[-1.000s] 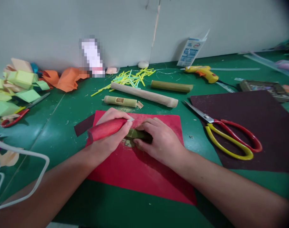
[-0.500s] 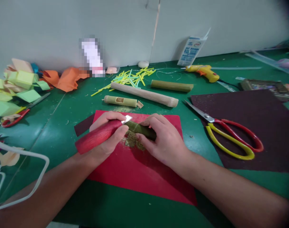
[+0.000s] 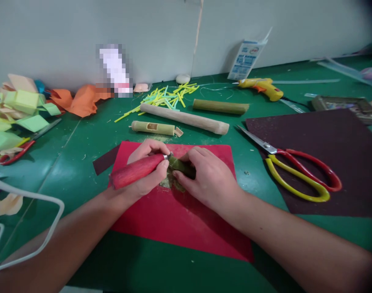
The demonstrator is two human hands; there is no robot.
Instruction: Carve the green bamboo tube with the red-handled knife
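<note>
My left hand point(image 3: 146, 169) is closed around a carving knife point(image 3: 137, 170) with a thick red wooden handle. Its short metal blade meets the near-left end of a green bamboo piece point(image 3: 179, 165). My right hand point(image 3: 207, 171) grips that bamboo from the right, thumb in front and fingers behind, covering its right end. Both hands work over a red sheet point(image 3: 180, 224), where pale shavings point(image 3: 166, 182) lie just below the bamboo. Behind the hands lies a short bamboo tube point(image 3: 152, 127) with a square window cut in it, a small chip point(image 3: 179, 132) at its end.
Red-and-yellow-handled scissors point(image 3: 298, 169) rest on a dark sheet point(image 3: 335, 154) at right. Farther back are a pale stick point(image 3: 186, 119), another bamboo tube point(image 3: 221, 106), cut yellow strips point(image 3: 164, 99) and a yellow glue gun point(image 3: 262, 88). Folded papers point(image 3: 24, 106) and a white wire frame point(image 3: 30, 195) stand left.
The knife drew back left with its blade showing, then moved right again onto the bamboo. The bamboo shifted slightly in my right hand. The view has tilted a little.
</note>
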